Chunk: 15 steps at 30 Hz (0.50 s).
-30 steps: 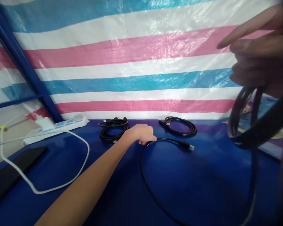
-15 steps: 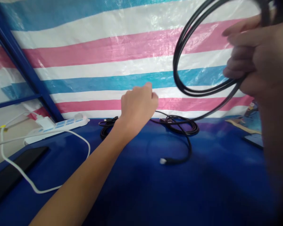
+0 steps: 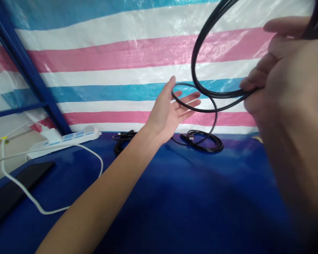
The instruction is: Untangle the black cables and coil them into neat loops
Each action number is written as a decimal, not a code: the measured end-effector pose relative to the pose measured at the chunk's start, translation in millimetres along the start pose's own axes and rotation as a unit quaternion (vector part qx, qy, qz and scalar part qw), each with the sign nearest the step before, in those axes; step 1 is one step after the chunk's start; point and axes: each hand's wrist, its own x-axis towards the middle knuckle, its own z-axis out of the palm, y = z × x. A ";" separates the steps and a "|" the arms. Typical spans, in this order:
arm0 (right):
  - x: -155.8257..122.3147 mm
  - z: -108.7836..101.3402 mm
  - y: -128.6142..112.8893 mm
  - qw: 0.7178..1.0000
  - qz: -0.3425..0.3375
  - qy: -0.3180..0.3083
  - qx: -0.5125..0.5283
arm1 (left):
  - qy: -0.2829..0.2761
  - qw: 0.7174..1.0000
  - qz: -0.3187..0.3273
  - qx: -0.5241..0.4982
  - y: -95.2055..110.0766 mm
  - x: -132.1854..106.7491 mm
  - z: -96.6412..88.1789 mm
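Since half a second ago, our left hand (image 3: pixel 166 118) is turning its palm into view, fingers spreading beside the slack of a black cable (image 3: pixel 219 94). Nearest, our right hand (image 3: pixel 291 70) is curling around that cable, apparently keeping its loops gathered aloft; beyond, a coiled cable (image 3: pixel 213 149) is lying on the blue table (image 3: pixel 214 197).

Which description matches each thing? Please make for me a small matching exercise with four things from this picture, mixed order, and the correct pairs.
Column one:
1. power strip
2. raised cable
3. left grip
4. tabletop

Column two:
A. open, with its palm showing
B. dark blue
C. white, with blue patches
D. black, looped, held by the right grip

Right pairs: 1-C, 2-D, 3-A, 4-B.
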 end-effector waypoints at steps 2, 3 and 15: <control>-11.1 9.7 1.7 0.999 -0.038 0.004 0.014 | 0.062 0.996 0.057 -0.042 3.3 -3.4 12.7; -16.4 14.0 2.6 0.999 -0.053 -0.007 0.011 | 0.095 0.991 0.078 -0.054 5.5 -4.9 16.8; -44.2 24.5 -4.9 0.951 0.194 -0.239 -0.032 | 0.217 0.962 0.163 0.032 21.6 -12.9 9.5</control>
